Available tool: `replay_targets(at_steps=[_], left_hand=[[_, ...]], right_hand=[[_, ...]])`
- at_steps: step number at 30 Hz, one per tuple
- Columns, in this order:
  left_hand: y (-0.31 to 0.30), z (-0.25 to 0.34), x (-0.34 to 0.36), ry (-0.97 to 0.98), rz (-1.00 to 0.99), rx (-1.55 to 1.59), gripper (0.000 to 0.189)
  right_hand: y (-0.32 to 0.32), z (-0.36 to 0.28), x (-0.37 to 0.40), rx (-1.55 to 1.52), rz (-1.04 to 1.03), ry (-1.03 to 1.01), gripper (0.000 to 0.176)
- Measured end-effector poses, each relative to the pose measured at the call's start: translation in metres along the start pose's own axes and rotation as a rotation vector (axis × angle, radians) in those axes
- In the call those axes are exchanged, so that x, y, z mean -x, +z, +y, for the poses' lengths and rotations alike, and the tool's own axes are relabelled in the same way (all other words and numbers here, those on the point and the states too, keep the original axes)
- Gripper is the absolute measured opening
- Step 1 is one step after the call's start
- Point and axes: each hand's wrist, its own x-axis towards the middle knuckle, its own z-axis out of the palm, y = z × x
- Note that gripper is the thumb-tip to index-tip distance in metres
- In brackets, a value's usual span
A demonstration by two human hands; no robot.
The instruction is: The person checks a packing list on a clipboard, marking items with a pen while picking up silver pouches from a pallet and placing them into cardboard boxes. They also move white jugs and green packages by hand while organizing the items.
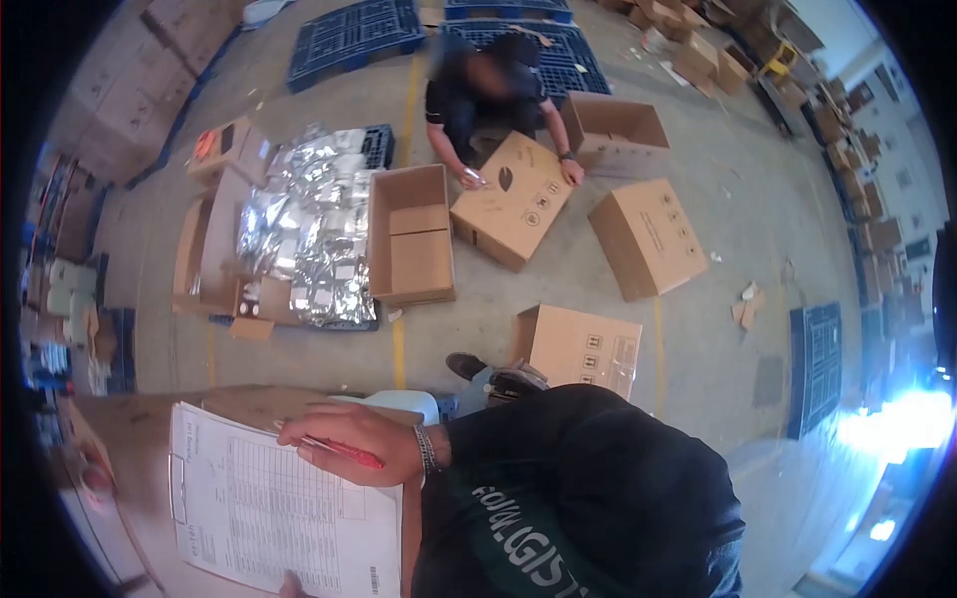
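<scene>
My right hand (364, 444), wearing a bracelet, is closed around a red pen (349, 453) over the upper part of a printed list. The list (264, 498) shows rows of a table and lies on a clipboard with a metal clip (177, 488) at its left edge. Of my left hand (291, 585), only a thumb shows, pressed on the sheet's lower edge; its other fingers are hidden. My dark sleeve (568, 478) covers the lower middle of the view. A brown carton surface (130, 439) lies just beyond the clipboard.
A crouching co-worker (488, 90) holds a marker against a closed carton (513, 199). Near them stand an open carton (411, 234) and another carton (648, 239). Silvery packets (319, 229) cover a pallet at left. Blue pallets (354, 40) lie behind; a carton (583, 349) stands near my foot.
</scene>
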Motion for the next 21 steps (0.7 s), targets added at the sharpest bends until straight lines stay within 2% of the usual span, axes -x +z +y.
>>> replay_targets(at_steps=[8,11,14,17,20,21], left_hand=[[0.063,0.019,-0.057,0.079,-0.02,-0.274,0.058],[0.078,0.022,-0.073,0.095,-0.035,-0.346,0.055],[0.098,0.027,-0.088,0.111,-0.049,-0.409,0.053],[0.115,0.032,-0.103,0.119,-0.063,-0.472,0.051],[0.133,0.034,-0.116,0.127,-0.073,-0.525,0.049],[0.139,0.034,-0.12,0.132,-0.076,-0.545,0.048]], right_hand=[[-0.07,0.025,-0.012,0.105,0.297,0.029,0.017],[-0.089,0.039,-0.009,0.077,0.325,0.119,0.021],[-0.105,0.049,-0.006,0.016,0.449,0.212,0.02],[-0.128,0.06,-0.008,0.018,0.426,0.376,0.016],[-0.151,0.094,0.002,0.024,0.484,0.336,0.016],[-0.164,0.102,0.008,0.17,0.446,0.379,0.018]])
